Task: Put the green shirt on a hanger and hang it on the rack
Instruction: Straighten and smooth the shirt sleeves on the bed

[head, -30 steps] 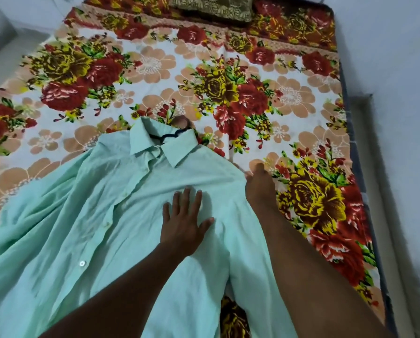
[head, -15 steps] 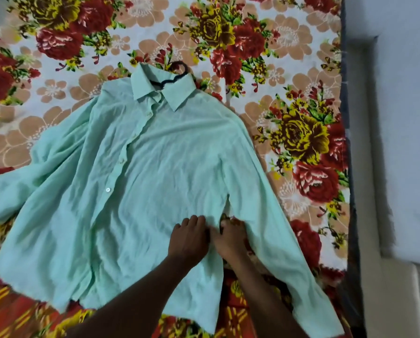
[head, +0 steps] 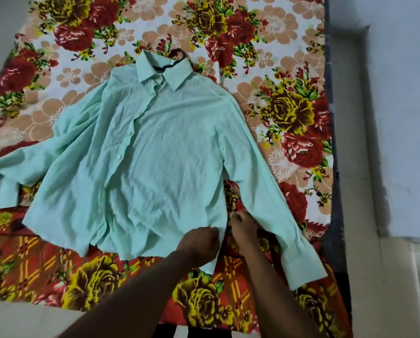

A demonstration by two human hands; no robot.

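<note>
The green shirt [head: 160,152] lies spread front-up on the bed [head: 299,111], on a floral bedsheet, its collar toward the far edge and its hem toward the near edge. A black hanger [head: 177,60] sits inside the neck: its hook pokes out past the collar onto the sheet, and a dark line of it shows in the collar opening (the rest is covered by cloth). The shirt's front is buttoned partway, with a white button visible near the middle of the placket. One sleeve runs down toward the bed's near right corner, its cuff lying flat close to the right edge; the other sleeve trails off toward the left edge, rumpled. The left hand [head: 199,242] rests at the hem's right end, fingers curled down onto the fabric and apparently pinching its edge, though the grip itself is hidden. The right hand [head: 243,228] is just beside it, in the gap between the shirt's side and the sleeve, fingers bent; whether it holds cloth cannot be told.
</note>
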